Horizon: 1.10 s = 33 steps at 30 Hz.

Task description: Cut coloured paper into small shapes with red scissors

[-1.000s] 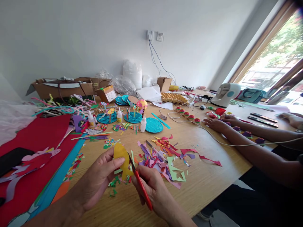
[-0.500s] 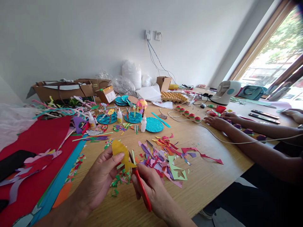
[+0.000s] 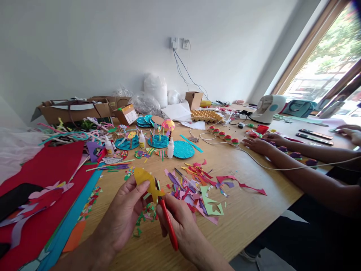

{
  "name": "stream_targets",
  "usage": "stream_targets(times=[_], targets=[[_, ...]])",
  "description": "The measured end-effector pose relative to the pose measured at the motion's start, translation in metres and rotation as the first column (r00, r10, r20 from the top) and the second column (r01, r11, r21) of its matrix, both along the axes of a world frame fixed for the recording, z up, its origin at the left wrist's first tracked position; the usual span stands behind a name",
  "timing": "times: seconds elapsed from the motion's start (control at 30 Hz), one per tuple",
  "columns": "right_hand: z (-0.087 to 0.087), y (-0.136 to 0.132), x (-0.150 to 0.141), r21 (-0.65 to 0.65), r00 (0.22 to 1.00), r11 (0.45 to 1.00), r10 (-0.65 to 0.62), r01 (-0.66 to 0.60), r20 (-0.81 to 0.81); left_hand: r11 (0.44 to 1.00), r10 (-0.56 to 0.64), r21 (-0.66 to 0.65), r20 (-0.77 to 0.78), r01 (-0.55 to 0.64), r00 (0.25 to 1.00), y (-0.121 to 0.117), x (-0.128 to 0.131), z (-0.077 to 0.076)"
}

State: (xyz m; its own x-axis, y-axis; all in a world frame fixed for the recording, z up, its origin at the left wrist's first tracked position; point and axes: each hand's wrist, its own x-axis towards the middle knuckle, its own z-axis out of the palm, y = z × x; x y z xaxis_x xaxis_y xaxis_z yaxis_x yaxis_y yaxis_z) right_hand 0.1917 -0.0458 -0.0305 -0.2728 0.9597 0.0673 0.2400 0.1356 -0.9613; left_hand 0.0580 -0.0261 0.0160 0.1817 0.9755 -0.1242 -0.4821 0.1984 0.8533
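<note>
Between thumb and fingers, my left hand (image 3: 124, 210) pinches a yellow paper fish (image 3: 146, 181) above the table, its tail pointing toward my right hand. My right hand (image 3: 180, 222) grips red-handled scissors (image 3: 169, 226), their dark blades up against the fish near its tail. Whether the blade tips are parted is hard to make out. Below and beyond the hands lie small green paper snips (image 3: 138, 230) and a heap of coloured paper scraps (image 3: 187, 188). A green offcut (image 3: 210, 203) lies right of my right hand.
Glue bottles (image 3: 170, 148) and a blue paper plate (image 3: 184, 149) stand beyond the scraps. Red sheets (image 3: 42, 177) cover the left side. Another person's arms (image 3: 290, 162) rest on the table at right, near a white cable (image 3: 254, 160) and a fan (image 3: 267, 109).
My left hand and the yellow fish have shifted slightly right and tilted a little. The scissors stay at the tail, their handles moved slightly left. At far right, another person's hand has risen slightly.
</note>
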Motion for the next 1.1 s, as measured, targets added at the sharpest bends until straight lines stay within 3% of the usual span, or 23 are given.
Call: stream_targets(times=[0.2,0.37,1.1], targets=[[0.017,0.006,0.017,-0.07,0.994,0.992,0.107,-0.105,0.024,0.992,-0.123,-0.03,-0.039,0.122,0.992,0.0,-0.012,0.0],[0.026,0.006,0.018,-0.066,0.983,0.986,0.157,-0.151,0.099,0.994,-0.103,-0.047,-0.046,0.101,0.994,0.0,-0.018,-0.002],[0.019,0.006,0.013,-0.076,0.987,0.986,0.155,-0.151,0.05,0.977,-0.21,-0.04,-0.034,0.208,0.977,0.0,-0.019,-0.006]])
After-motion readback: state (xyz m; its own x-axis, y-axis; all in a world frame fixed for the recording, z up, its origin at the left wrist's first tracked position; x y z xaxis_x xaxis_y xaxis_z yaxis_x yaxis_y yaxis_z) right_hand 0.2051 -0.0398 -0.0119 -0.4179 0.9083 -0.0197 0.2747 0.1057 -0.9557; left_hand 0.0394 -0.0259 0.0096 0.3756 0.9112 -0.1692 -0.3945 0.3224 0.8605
